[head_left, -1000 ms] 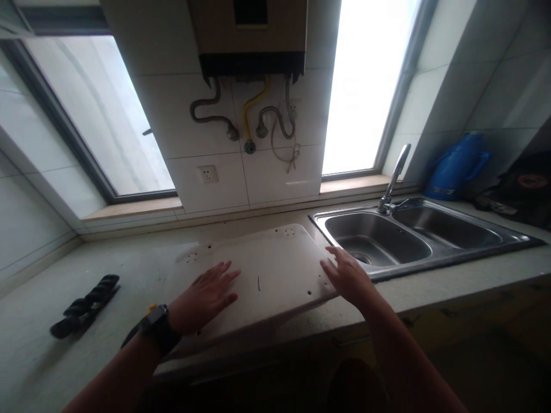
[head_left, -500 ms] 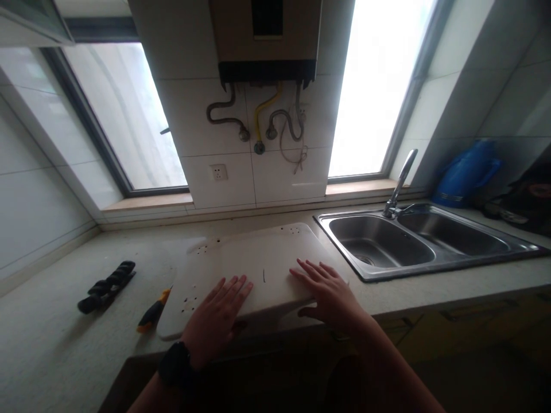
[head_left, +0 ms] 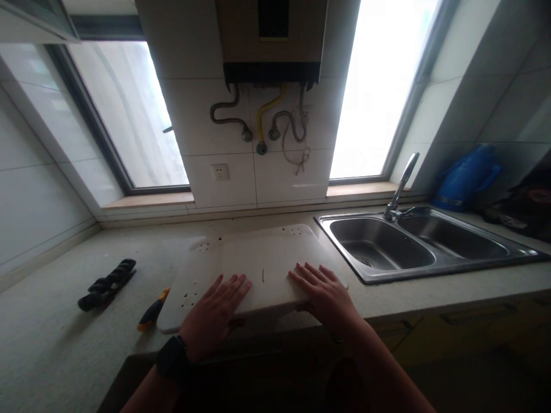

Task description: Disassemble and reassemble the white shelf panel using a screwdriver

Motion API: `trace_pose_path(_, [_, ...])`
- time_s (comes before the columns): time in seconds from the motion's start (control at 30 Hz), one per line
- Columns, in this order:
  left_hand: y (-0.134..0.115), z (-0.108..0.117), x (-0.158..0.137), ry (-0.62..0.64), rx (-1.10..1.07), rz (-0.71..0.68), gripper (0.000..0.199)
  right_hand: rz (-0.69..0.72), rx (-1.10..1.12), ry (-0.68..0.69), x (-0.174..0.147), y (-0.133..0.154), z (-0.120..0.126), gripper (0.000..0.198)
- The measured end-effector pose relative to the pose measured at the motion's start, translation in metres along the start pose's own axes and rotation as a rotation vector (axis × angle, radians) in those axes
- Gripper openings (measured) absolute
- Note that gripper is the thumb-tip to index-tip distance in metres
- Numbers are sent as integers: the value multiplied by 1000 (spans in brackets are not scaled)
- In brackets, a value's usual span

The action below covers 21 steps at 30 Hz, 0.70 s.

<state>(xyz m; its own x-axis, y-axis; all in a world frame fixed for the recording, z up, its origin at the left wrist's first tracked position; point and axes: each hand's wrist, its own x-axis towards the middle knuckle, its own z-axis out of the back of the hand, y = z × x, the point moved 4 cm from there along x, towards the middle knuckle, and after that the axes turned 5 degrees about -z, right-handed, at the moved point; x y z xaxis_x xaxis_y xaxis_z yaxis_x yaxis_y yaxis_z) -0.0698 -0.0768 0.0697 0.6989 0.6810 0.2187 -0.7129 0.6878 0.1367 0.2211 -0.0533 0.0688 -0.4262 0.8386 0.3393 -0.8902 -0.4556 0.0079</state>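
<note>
A pale, round-cornered board [head_left: 249, 252] with groups of small holes near its corners and a short dark mark in the middle lies on the counter. My left hand [head_left: 219, 304] rests flat on its front left part, fingers stretched out, thumb down at the front edge. On the front right part lies my right hand [head_left: 321, 287], fingers also extended, its thumb partly hidden below the edge. A black watch [head_left: 172, 355] is on my left wrist. Left of the board, a black-and-yellow tool handle [head_left: 151, 312] pokes out, its other end hidden.
A black object with a spiral-ridged shape [head_left: 107, 284] lies on the counter [head_left: 38, 344] at the left. To the right is a steel double sink [head_left: 370, 278] with a tap [head_left: 400, 186]. A blue jug-like container [head_left: 467, 178] stands behind it. A heater [head_left: 271, 51] hangs above.
My right thumb has moved down against the board's front edge and shows less. Both hands otherwise stay in place on the board. The view has shifted slightly.
</note>
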Motion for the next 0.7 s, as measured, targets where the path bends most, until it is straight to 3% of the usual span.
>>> trace_pose_path(0.7, [7,7,15,-3,114,-115,69,-6,-8,-3,15,-3,0,74])
